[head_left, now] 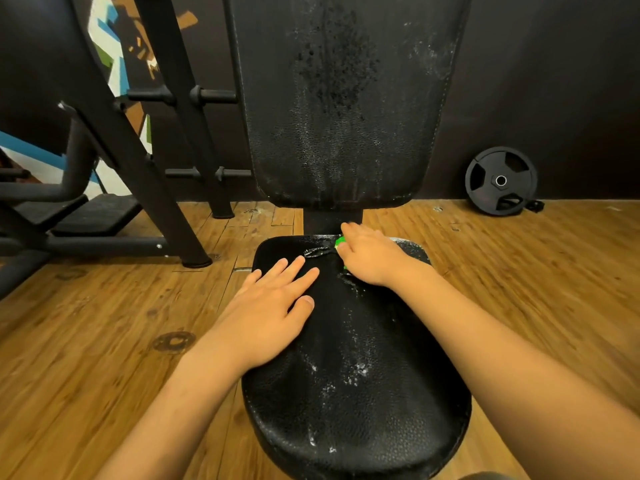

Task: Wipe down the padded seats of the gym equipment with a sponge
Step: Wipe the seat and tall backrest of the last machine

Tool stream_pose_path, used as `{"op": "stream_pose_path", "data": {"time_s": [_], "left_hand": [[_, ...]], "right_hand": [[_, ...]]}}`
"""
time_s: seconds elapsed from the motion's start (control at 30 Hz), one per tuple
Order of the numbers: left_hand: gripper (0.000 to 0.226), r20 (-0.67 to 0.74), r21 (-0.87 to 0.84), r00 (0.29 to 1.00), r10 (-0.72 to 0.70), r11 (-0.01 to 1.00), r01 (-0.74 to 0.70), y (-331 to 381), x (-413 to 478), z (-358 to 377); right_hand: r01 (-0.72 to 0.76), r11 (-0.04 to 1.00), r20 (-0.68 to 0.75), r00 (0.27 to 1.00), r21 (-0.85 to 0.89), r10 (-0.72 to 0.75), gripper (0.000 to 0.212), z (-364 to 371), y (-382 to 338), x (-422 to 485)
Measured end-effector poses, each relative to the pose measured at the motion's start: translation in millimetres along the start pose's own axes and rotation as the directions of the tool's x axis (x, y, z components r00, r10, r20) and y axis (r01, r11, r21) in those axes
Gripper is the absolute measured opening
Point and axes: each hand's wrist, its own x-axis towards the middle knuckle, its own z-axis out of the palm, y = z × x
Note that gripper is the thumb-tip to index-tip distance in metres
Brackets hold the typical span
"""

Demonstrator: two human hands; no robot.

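Head cam: I'm mid-wipe on the black padded textured seat [356,393]. My right hand [370,258] is gripping the small green sponge [340,241] at the seat's far edge, and my left hand [273,303] is flat, fingers straight, bracing the pad. Next I'd drag back over the white flecks [360,370]. The speckled black backrest pad [346,98] looks undone; the round black weight plate [500,180] is well clear.

Black padded seat [356,358], flecked white, over wood floor [86,341]. At far edge, green sponge [341,241] held under right hand [370,258]. Left hand [273,303] flat by left edge. Weight plate [501,180] on floor by wall.
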Motion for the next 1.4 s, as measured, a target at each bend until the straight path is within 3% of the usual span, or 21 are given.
{"op": "stream_pose_path", "data": {"time_s": [0.13, 0.47, 0.63, 0.93, 1.17, 1.4], "left_hand": [[0.052, -0.009, 0.002, 1.0, 0.001, 1.0, -0.001, -1, 1, 1], [0.052, 0.004, -0.005, 1.0, -0.008, 1.0, 0.008, 2, -1, -1], [0.053, -0.002, -0.006, 1.0, -0.008, 1.0, 0.008, 1, 0, 0], [0.053, 0.003, -0.001, 1.0, -0.016, 1.0, 0.016, 2, -1, -1], [0.053, 0.0, -0.011, 1.0, -0.011, 1.0, 0.011, 0, -1, 0], [0.053, 0.002, 0.004, 1.0, -0.025, 1.0, 0.025, 2, -1, 1]], "right_hand": [[0.043, 0.999, 0.049, 0.998, -0.023, -0.042, 0.058, 2, 1, -29], [-0.016, 1.0, -0.043, 0.999, 0.0, 0.016, 0.052, 4, -5, -3], [-0.017, 1.0, 0.047, 0.999, 0.014, 0.017, 0.059, 8, -7, -53], [-0.114, 0.993, -0.055, 0.992, -0.004, 0.114, 0.048, 9, -13, -40], [-0.036, 0.998, 0.042, 0.999, 0.052, 0.034, 0.06, 10, -23, -106], [-0.023, 0.999, 0.044, 0.999, 0.035, 0.022, 0.058, 5, -20, -93]]}}
